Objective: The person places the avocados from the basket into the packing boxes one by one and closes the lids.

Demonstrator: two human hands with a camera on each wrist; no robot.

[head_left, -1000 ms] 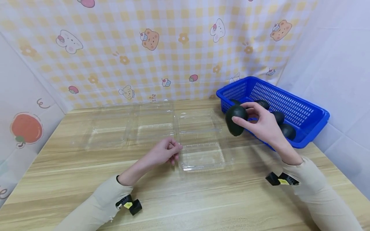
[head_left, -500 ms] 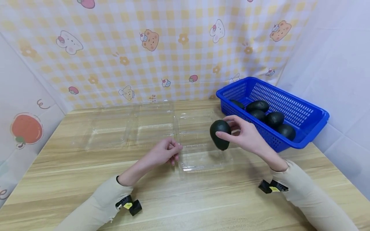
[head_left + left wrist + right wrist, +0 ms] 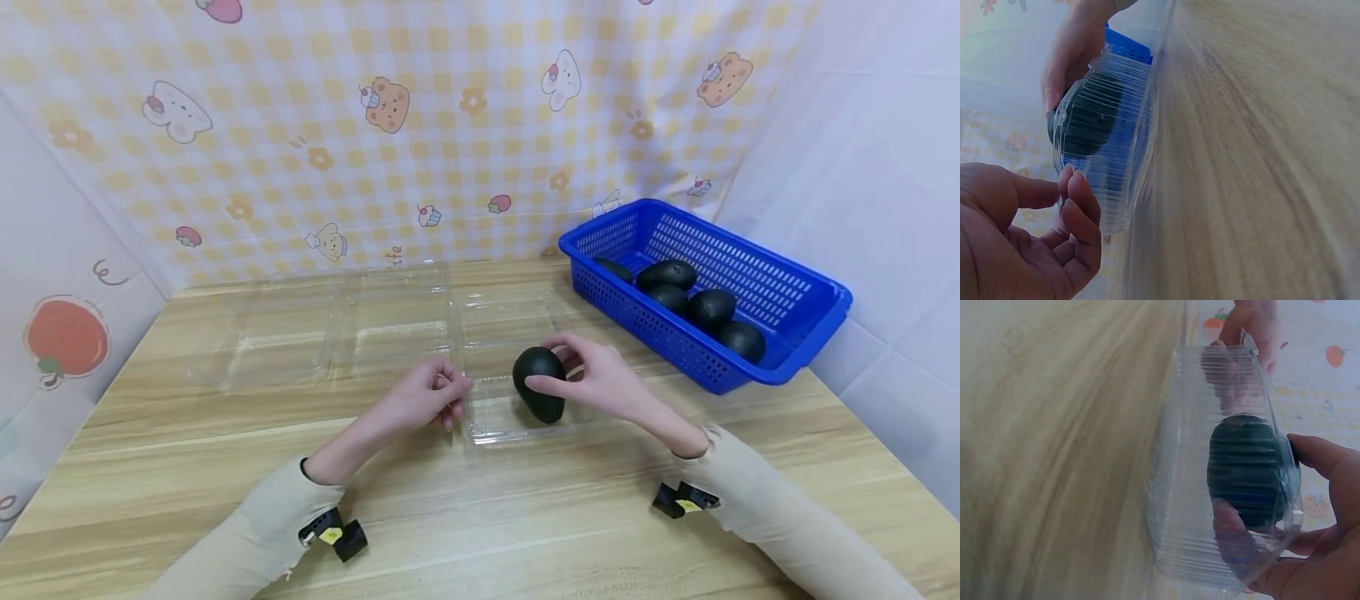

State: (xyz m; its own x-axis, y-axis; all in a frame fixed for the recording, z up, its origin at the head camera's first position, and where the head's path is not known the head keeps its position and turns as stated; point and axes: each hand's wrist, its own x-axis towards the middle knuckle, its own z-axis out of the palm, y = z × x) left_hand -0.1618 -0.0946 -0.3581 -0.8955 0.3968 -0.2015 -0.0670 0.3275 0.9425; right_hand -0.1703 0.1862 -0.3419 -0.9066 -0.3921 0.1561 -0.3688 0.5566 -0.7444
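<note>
A dark green avocado (image 3: 537, 385) is gripped between the thumb and fingers of my right hand (image 3: 596, 382). It sits within the nearest clear plastic clamshell box (image 3: 491, 425); through the ribbed wall (image 3: 1185, 487) in the right wrist view, it appears apart from the base. My left hand (image 3: 422, 395) pinches the left rim of that box between thumb and fingertips, as the left wrist view shows. Part of the avocado (image 3: 1092, 115) is seen through the box wall there. The lid half (image 3: 506, 321) lies folded back behind, towards the wall.
A blue perforated basket (image 3: 813, 312) with several avocados (image 3: 711, 310) stands at the right rear. Two more open clear boxes, one in the middle (image 3: 401, 337) and one further left (image 3: 277, 354), lie on the wooden table (image 3: 480, 517). A checked cloth (image 3: 300, 108) hangs behind.
My right hand has carried the avocado from beside the basket leftward and down into the near box. The left hand has stayed at the box rim.
</note>
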